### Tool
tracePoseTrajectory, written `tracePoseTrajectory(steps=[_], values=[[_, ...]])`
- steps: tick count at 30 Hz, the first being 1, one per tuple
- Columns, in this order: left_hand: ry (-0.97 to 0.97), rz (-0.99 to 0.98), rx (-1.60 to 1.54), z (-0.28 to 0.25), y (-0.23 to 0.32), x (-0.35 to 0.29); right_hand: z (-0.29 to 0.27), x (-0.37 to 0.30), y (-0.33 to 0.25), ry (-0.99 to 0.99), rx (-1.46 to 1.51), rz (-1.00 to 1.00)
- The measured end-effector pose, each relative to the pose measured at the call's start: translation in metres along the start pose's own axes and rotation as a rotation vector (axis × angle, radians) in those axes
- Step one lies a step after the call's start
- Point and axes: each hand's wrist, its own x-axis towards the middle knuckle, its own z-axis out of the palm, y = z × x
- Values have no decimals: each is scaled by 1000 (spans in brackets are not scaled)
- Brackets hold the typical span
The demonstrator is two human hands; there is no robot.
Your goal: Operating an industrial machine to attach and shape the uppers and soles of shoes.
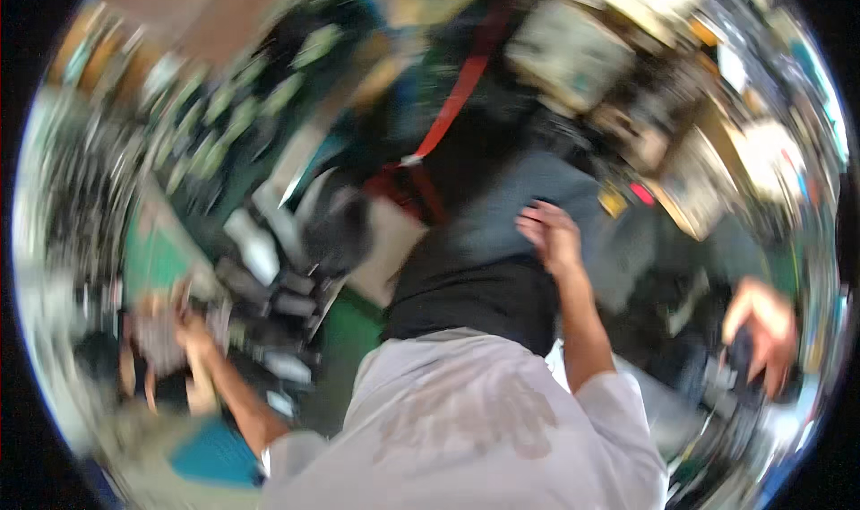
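A mottled grey-brown bundle (pixel 161 344) is seen just beside or under the left hand (pixel 193 331); whether it is gripped cannot be told through the blur. The right hand (pixel 549 232) is held loosely parted in front of dark clothing (pixel 475 299). Beyond it, to the upper right, a pale box (pixel 573 53) is pictured, its contents too blurred to tell.

Head cam (L of 2): wide fisheye, looks dn, shirt (pixel 466 429) nr.
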Motion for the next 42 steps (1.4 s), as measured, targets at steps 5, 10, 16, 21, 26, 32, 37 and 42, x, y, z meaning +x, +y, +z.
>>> tracePoseTrajectory(steps=[5,10,16,21,26,32,37,42], values=[[-338,94,-956,60,370,66,-18,-52,-3,69,-65,-212],[-1199,432,-1238,67,710,-103,-138,-174,57,819,-314,-350],[-1808,1314,-1317,-5,802,-265,-214,-444,221,1743,-889,162],[-1917,1504,-1095,3,784,-308,-193,-610,342,1809,-719,727],[-1826,1586,-860,19,771,-302,-183,-664,406,1465,-712,1178],[-1829,1494,-818,8,764,-306,-191,-623,394,1342,-664,1041],[-2017,1454,-840,-17,762,-381,-109,-563,445,1651,-115,255],[-2427,1434,-756,-5,735,-442,-71,-471,384,1887,380,87]])
